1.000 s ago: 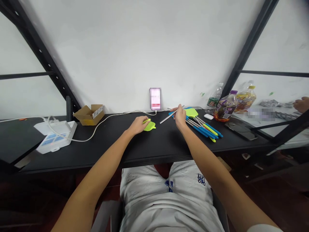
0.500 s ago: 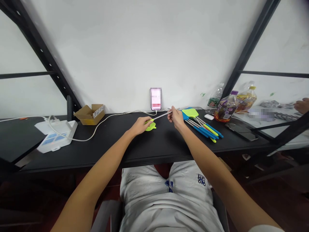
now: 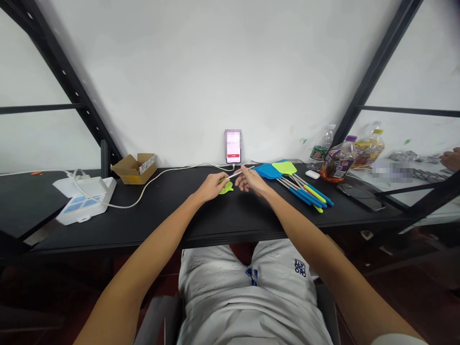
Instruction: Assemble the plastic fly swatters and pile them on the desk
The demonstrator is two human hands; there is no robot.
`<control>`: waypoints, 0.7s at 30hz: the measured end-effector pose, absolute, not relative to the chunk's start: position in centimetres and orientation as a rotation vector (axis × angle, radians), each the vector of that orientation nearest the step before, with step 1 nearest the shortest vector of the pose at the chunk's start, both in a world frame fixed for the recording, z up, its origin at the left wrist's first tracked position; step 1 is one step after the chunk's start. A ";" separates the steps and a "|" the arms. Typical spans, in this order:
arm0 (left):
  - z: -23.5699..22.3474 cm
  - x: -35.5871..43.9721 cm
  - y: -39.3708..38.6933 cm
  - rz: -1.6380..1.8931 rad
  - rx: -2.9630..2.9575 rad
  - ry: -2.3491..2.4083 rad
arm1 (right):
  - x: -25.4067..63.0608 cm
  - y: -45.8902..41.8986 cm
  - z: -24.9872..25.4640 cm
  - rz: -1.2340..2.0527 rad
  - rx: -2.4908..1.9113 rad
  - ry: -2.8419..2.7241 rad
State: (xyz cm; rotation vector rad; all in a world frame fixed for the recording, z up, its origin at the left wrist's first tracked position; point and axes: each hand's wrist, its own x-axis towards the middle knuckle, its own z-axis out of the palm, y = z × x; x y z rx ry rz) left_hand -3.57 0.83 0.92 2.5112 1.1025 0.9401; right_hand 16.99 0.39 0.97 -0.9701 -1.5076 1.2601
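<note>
My left hand [image 3: 212, 187] is closed around the lime-green grip end of a thin metal rod [image 3: 234, 175], apparently telescopic. The rod slants up to the right toward my right hand [image 3: 249, 181], whose thumb and forefinger are at its far end while the other fingers hang loosely curled. Beside and below my left fingers lies a lime-green perforated piece [image 3: 226, 188], partly hidden by the hand. Right of my right hand is a pile of fly swatters with blue heads [image 3: 269, 171], a lime-green head [image 3: 284, 167], metal shafts and blue or green handles.
A phone [image 3: 233, 146] on a cable leans on the wall. To the left are an open cardboard box [image 3: 134, 170] and a white power strip [image 3: 86, 201]. Bottles [image 3: 338, 160], a white case [image 3: 312, 174] and a dark phone [image 3: 361, 196] lie right. Black frame posts flank the desk.
My right hand has moved left, toward my left hand, and less of the metal rod shows between them. My left hand has stayed nearly in place.
</note>
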 end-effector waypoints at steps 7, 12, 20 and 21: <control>1.1 -3.5 1.3 1.054 2.473 1.304 | 16.3 1.6 -1.1 0.579 -1.240 -1.881; 1.4 -4.4 1.9 1.112 2.381 1.504 | 14.4 1.8 -1.7 0.129 -1.511 -2.099; 1.3 -4.8 2.1 0.960 2.350 1.673 | 14.9 2.5 -0.9 0.388 -1.513 -2.197; 1.3 -4.8 2.2 0.949 2.339 1.688 | 15.5 2.7 -0.7 0.461 -1.516 -2.156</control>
